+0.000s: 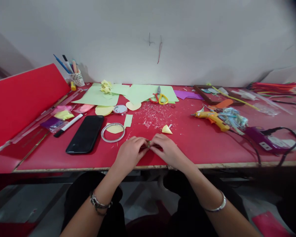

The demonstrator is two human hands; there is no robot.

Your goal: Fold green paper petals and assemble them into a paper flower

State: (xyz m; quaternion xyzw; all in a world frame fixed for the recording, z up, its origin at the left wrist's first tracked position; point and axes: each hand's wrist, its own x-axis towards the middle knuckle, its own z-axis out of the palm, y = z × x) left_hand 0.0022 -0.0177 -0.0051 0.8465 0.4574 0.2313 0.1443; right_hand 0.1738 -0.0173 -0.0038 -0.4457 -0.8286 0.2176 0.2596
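Note:
My left hand [130,152] and my right hand [168,150] rest on the red table [212,148] near its front edge, fingertips meeting. Both are closed in a pinch on a small greenish piece [148,144] between them; it is too small to name. A small yellow paper cone [167,129] lies just beyond my right hand. White paper scraps [156,116] are scattered behind it. A tape ring [112,132] on a yellow paper piece lies just beyond my left hand.
A black phone [85,134] and marker [68,125] lie left. Green paper sheets [138,93], scissors [159,96], a pen cup [77,78] stand at the back. A yellow glue gun [212,118], cables [273,141] and a wooden frame [213,95] sit right. A red board [22,98] leans left.

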